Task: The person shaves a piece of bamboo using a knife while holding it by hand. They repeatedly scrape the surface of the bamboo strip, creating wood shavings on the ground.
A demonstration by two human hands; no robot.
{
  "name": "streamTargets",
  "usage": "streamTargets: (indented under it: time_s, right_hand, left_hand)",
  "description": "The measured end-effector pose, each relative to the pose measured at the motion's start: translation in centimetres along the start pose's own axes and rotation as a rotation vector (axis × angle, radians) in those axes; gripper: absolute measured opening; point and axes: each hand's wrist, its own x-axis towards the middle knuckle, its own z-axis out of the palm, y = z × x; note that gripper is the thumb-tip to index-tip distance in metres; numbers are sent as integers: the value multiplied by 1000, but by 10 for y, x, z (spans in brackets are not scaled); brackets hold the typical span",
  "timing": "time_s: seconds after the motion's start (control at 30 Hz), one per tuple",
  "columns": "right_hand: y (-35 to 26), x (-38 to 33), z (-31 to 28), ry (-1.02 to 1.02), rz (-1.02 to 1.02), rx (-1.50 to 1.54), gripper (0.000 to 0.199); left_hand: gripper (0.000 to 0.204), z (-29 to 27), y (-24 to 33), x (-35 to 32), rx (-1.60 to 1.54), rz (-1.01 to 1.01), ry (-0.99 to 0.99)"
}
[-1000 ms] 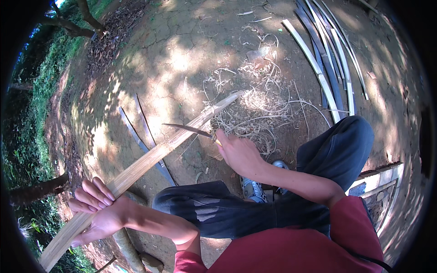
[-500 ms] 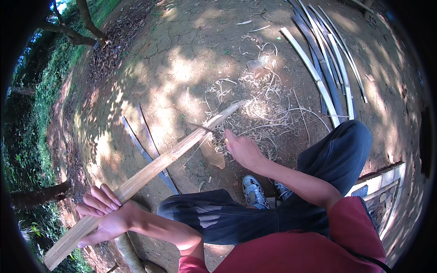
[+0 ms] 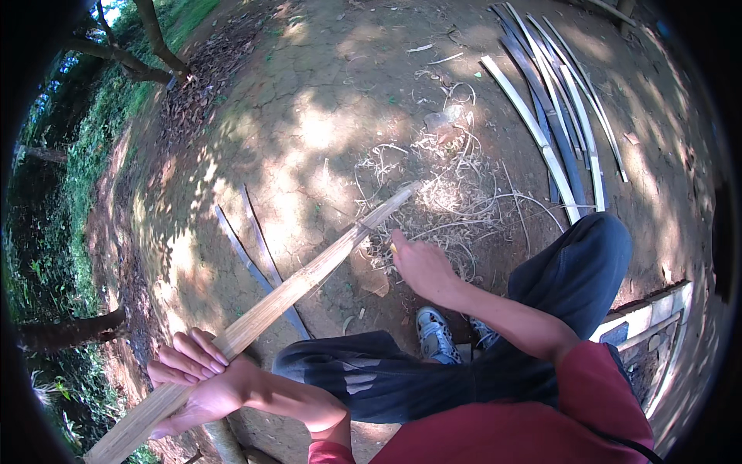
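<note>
A long split bamboo strip (image 3: 287,289) slants from the lower left up to the middle of the view, its pale fibrous face up. My left hand (image 3: 219,390) is closed round its near part, fingers over the top and thumb beneath. My right hand (image 3: 425,267) is closed on a knife (image 3: 366,226), with a bit of yellow handle showing at the fingers. The dark blade lies across the strip near its far end; most of the handle is hidden in my grip. The strip's far tip is close to a heap of thin curled shavings (image 3: 456,197) on the ground.
Several long bamboo strips (image 3: 551,104) lie at the far right. Two dark strips (image 3: 251,243) lie on the dirt beyond my left knee. A pale block frame (image 3: 645,329) is at the right, tree trunks (image 3: 151,35) and greenery at the left.
The knife blade has slid a little along the strip toward its far end. My left hand and the strip appear slightly farther right, as the whole view has shifted a little.
</note>
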Motion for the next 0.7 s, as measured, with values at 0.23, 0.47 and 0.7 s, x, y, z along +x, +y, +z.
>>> streamTargets:
  time_s: [0.23, 0.47, 0.7]
  right_hand:
    - [-43, -25, -33, -118, -57, 31, 27]
    - [-15, -10, -5, 29, -66, 9, 23]
    - [-44, -33, -23, -55, -70, 25, 17]
  left_hand:
    - [71, 12, 5, -4, -98, -5, -68]
    - [72, 10, 5, 0, 53, 2, 30]
    - [71, 7, 3, -12, -40, 1, -55]
